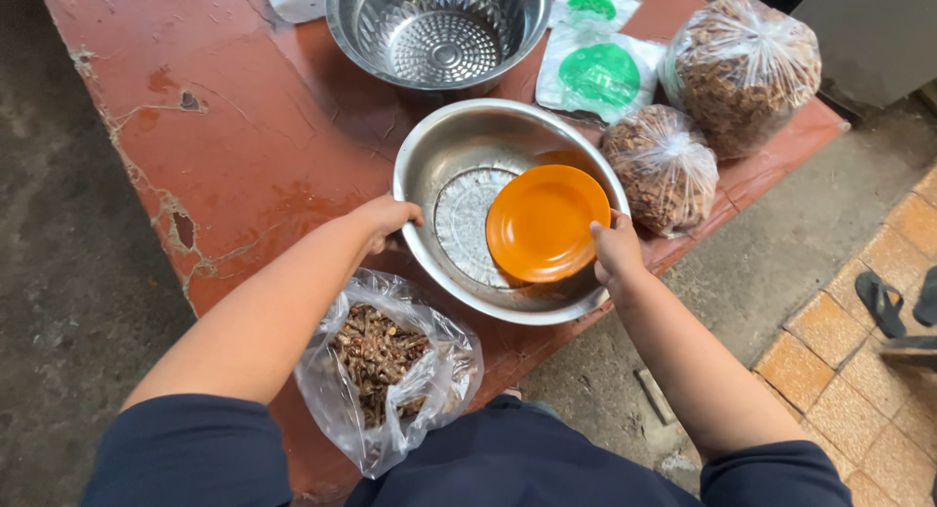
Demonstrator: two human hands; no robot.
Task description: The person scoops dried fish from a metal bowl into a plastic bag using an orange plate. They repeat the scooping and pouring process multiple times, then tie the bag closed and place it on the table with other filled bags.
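A person in dark blue sleeves stands over a cracked, red-painted slab (254,126), its surface chipped to pale patches along the nine o'clock edge. At centre sits a wide, round steel bowl (444,165), polished and shallow, with a ribbed disc pressed into its base. The left hand (386,219) curls over the bowl's rim at nine o'clock, fingers closed on the metal edge. The right hand (615,248), at the bowl's three o'clock rim, pinches the edge of a smooth, glossy orange plastic plate (542,222) that lies tilted inside the bowl, towards its three o'clock side.

At seven o'clock from the bowl, an open clear plastic bag (444,370), crinkled and slack, holds dry brown twig-like pieces. At twelve o'clock stands a steel colander (439,24), its wall and floor pierced in rings of small holes. Two knotted clear bags of brown chips lie at two to three o'clock: a smaller bag (662,165) just beside the bowl and a larger bag (747,68) beyond it. Between colander and bags rest flat packets (597,73) showing round green lids. Orange paving tiles (839,351) run along the ground at four o'clock.
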